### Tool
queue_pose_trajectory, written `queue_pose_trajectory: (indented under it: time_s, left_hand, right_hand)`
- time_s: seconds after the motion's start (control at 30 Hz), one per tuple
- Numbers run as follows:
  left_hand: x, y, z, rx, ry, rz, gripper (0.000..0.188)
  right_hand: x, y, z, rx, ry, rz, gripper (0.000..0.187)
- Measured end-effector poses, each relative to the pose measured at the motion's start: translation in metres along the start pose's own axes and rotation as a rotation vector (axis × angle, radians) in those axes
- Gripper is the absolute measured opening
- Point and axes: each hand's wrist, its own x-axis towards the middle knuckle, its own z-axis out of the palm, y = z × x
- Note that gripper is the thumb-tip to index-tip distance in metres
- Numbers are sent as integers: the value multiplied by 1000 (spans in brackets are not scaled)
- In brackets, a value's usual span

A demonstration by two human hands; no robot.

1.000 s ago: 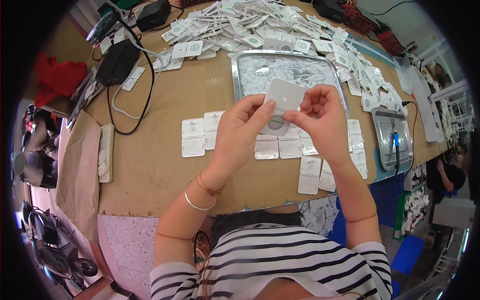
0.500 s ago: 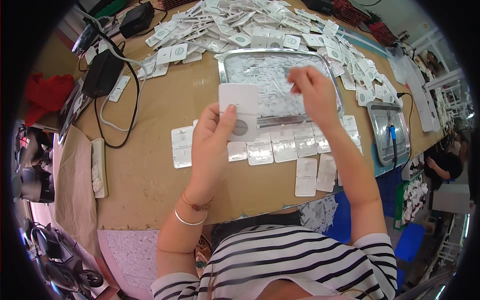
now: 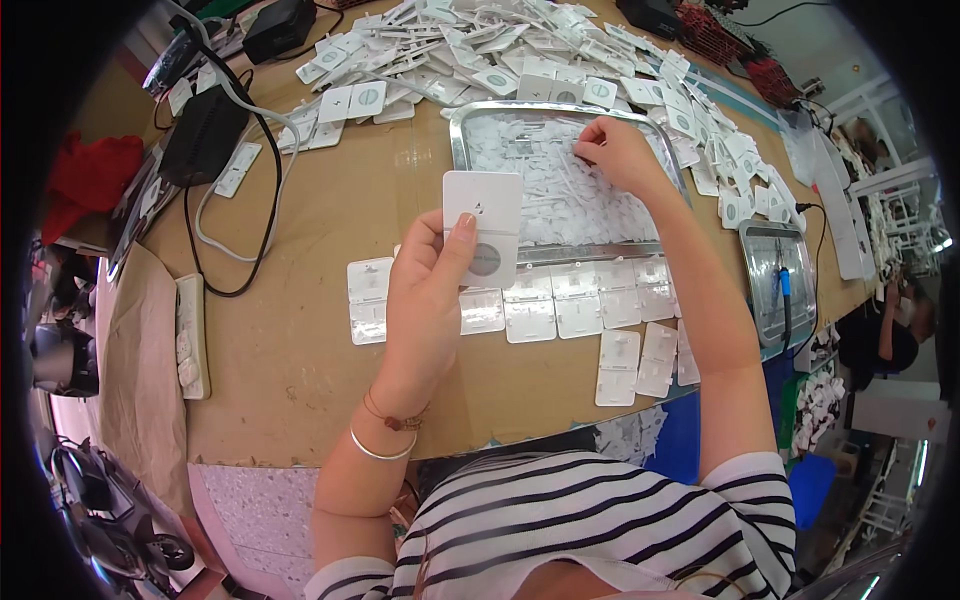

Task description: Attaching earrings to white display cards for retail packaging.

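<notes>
My left hand [image 3: 430, 255] grips a white rectangular plastic panel [image 3: 483, 195], thumb across its front. The panel stands upright toward me, with a small dark mark on its upper half and a grey disc on the lower. Behind it lies a metal tray [image 3: 458, 140] filled with small, thin white plastic pieces [image 3: 545, 205]. Over the tray's far right part, my right hand [image 3: 620, 155] is closed with its fingertips pinched together. Whatever is between them is hidden. Rows of similar white panels [image 3: 530, 318] lie along the tray's near side.
A large heap of white panels [image 3: 480, 50] covers the table's far side. At right, a smaller metal tray [image 3: 755, 260] holds a blue-and-black pen-like tool [image 3: 784, 290] with a cable. Black power adapters [image 3: 205, 135], looping cables and a white power strip [image 3: 192, 340] are at left.
My right hand has come down and slightly left over the tray, fingers closed together. My left hand still holds the panel in nearly the same place. The whole view has shifted slightly.
</notes>
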Motion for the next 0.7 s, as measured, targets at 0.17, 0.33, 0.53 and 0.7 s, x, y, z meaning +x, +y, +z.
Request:
queue_pose_trajectory:
  time_s: [0.17,0.33,0.53,0.7]
  left_hand:
    - [-4,0,4,-55,-66,-86,33]
    - [-13,4,0,-34,-240,-158,40]
    - [-17,5,14,-203,-303,-209,48]
    - [-18,2,16,-225,-403,-236,54]
  right_hand:
    - [-68,-18,-17,212,526,-719,18]
    - [-128,-40,-43,-177,780,-1252,32]
    - [-149,-44,-42,-146,744,-1264,25]
    - [-171,-55,-20,678,352,-676,18]
